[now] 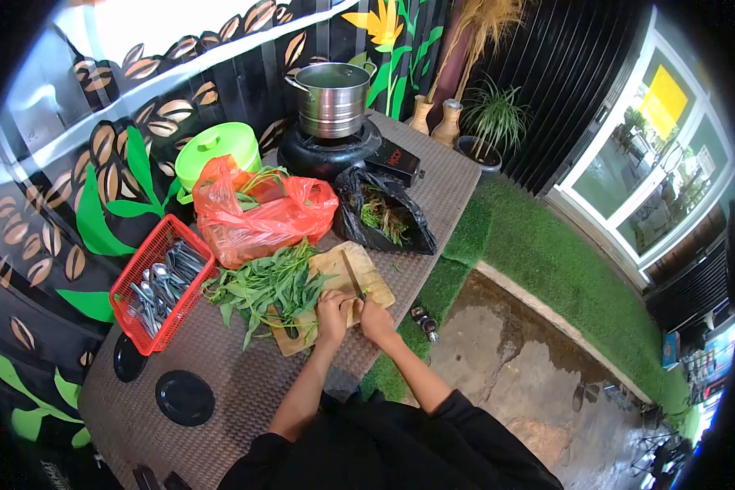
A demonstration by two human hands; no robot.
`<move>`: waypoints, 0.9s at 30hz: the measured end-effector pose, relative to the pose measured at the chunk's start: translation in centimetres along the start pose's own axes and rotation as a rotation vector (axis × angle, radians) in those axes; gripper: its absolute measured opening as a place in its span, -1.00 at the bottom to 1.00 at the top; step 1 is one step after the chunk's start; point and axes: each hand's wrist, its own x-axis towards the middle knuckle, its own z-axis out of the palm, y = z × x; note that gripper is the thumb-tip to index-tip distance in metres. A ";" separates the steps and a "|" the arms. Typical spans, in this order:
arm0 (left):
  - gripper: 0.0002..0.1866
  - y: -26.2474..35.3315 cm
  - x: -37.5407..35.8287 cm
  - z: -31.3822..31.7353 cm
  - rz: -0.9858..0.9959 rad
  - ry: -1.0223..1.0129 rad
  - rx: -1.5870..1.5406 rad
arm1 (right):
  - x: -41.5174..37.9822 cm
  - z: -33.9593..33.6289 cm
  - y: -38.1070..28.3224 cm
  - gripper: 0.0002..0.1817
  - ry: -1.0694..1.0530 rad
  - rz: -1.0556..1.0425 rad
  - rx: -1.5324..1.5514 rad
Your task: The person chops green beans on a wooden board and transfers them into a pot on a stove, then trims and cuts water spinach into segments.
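Note:
My right hand (376, 319) is closed around the handle of a knife (352, 273), whose blade points away from me over a wooden cutting board (374, 268). Close beside it, my left hand (332, 314) has its fingers curled on the leafy green vegetables (265, 286) at the board. These long-leaved stems spread over the board's left side and onto the table. Small green bits lie near the blade. My fingers hide most of the knife handle and the stems under them.
Behind the board are a red plastic bag (257, 216) and a black plastic bag (384, 216) with plant scraps. A steel pot (332, 102) stands on a portable stove (327, 153). A red basket of cutlery (206, 273), green lidded container (215, 155) and black plate (184, 398) are left.

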 end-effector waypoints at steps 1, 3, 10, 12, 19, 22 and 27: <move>-0.89 -0.1 0.0 0.1 -0.011 0.000 -0.004 | -0.3 -0.4 0.1 -0.56 -0.041 -0.003 0.021; -0.89 -0.3 0.2 0.2 -0.018 0.008 -0.008 | -2.0 0.1 -0.5 -0.57 -0.013 0.034 0.000; -0.90 -0.3 -0.1 0.2 -0.032 0.015 0.013 | -1.0 -0.4 -0.7 -0.53 -0.076 0.038 0.078; -0.90 -0.7 0.0 0.4 -0.037 0.026 -0.015 | -2.6 -0.2 -0.9 -0.56 0.000 0.052 0.071; -0.89 0.3 -0.2 -0.3 0.047 -0.001 0.127 | -0.9 -0.2 0.0 -0.60 -0.028 0.017 0.054; -0.88 -0.4 -0.1 0.2 0.056 -0.023 0.155 | -1.2 -1.0 1.0 -0.61 -0.013 -0.040 0.044; -0.89 -0.8 0.4 0.2 -0.077 -0.059 -0.014 | -2.0 -1.9 0.6 -0.61 -0.055 -0.060 0.027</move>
